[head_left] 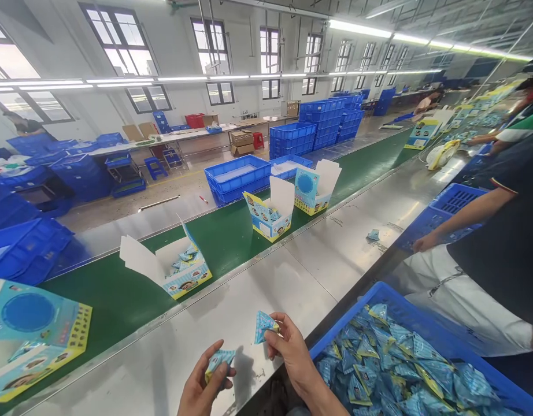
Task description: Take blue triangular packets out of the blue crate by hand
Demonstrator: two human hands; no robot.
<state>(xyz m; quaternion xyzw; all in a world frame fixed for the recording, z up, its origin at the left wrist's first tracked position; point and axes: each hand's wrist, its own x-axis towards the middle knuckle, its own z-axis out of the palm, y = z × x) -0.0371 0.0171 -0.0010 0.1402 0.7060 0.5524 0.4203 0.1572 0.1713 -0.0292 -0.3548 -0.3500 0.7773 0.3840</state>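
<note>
My left hand (203, 384) is closed in a pinch on a small blue packet (218, 359) low over the steel table. My right hand (292, 352) pinches another small blue packet (263, 325) just to the right and a bit higher. A blue crate (405, 315) full of the same blue packets (392, 364) stands right beside my right hand. On the green conveyor belt (119, 300) ahead lies an open carton (180, 268) with several packets inside.
Two more open cartons (269, 216) (314, 188) ride the belt further along; another carton (32, 332) lies at the far left. A loose packet (373, 235) rests on the steel table (336, 248). A co-worker's arm (457, 219) reaches toward a blue crate (452, 202) at right. Stacked blue crates (318, 121) stand beyond.
</note>
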